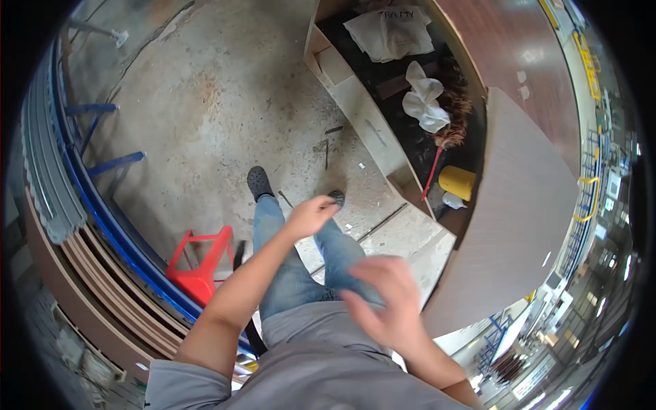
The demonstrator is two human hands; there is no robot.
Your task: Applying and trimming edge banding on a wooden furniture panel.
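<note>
My left hand [311, 216] is raised over my knees, its fingers curled in together. Whether anything lies inside them is hidden. Lower and to the right, my right hand [388, 301] hangs in front of my lap, thumb apart from the fingers, slightly smeared by motion and with nothing visible in it. Neither hand touches the open wooden cabinet [365, 109] on the right. Inside that cabinet are a white cloth bag [391, 34], a crumpled white thing [425, 99], a feather duster [436, 160] with a red handle and a yellow cylinder [456, 182].
A red plastic stool [198, 273] stands at my left, beside a blue metal rack [102, 205] holding stacked brown boards [116, 294]. A wide brown panel [519, 225] lies right of the cabinet. Small scraps [334, 130] are scattered on the concrete floor [184, 116].
</note>
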